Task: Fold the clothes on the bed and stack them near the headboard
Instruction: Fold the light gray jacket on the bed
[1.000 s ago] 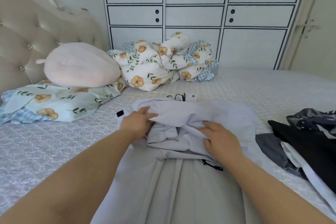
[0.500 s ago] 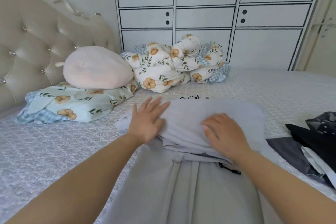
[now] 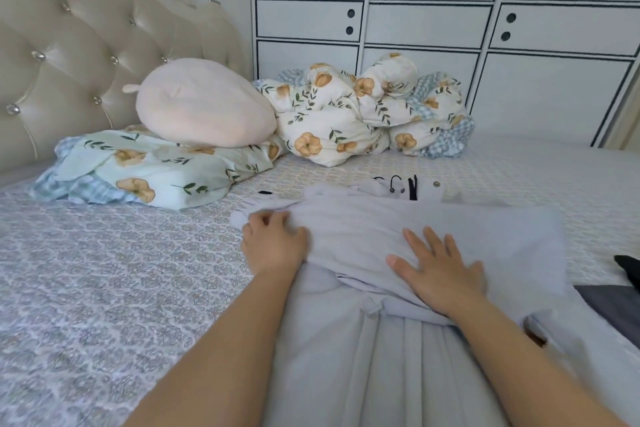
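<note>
Two hands rest on a soft pale grey piece of clothing (image 3: 398,229) spread across the middle of the patterned bed (image 3: 121,270). One, the left hand (image 3: 275,243), curls its fingers on the folded part's left edge. The right hand (image 3: 440,270) lies flat with fingers spread wide. Dark clothes (image 3: 616,302) lie by the bed's right edge.

**Soft daylight, wide-angle bend**

The room is lit evenly by bright, diffuse daylight; no single source can be made out. Only faint, soft shadows are cast under the pink cushion (image 3: 204,104) and along folds of the pale grey garment (image 3: 433,229). A mild sheen is seen on the headboard (image 3: 69,55). Wardrobe (image 3: 433,28) lines are bowed by the lens. Slight softness is noted throughout, strongest at the forearms near the lower edge
</note>
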